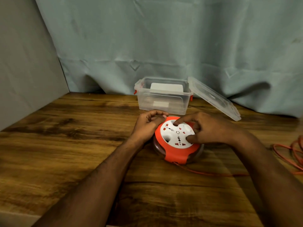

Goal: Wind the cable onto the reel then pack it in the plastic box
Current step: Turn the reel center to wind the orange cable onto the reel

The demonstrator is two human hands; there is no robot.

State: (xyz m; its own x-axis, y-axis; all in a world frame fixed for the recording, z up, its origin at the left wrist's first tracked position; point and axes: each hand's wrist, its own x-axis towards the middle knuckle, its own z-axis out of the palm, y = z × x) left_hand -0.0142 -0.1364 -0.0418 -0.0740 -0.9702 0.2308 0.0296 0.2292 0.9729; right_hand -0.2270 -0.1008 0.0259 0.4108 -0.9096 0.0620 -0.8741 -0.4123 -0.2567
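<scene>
An orange reel (175, 154) with a white socket face lies flat on the wooden table (82, 136). My left hand (147, 123) grips its left rim with curled fingers. My right hand (208, 128) rests on the white face, forefinger and thumb pressed into its recesses. An orange cable (213, 173) runs from the reel's front edge to the right, ending in loose loops (295, 154) at the table's right side. Behind the reel stands the clear plastic box (164, 97), open, with red latches.
The box's clear lid (214, 99) leans against the box's right side. A white card lies inside the box. A grey-green curtain (164, 46) hangs behind the table and a grey wall panel (24, 71) closes off the left.
</scene>
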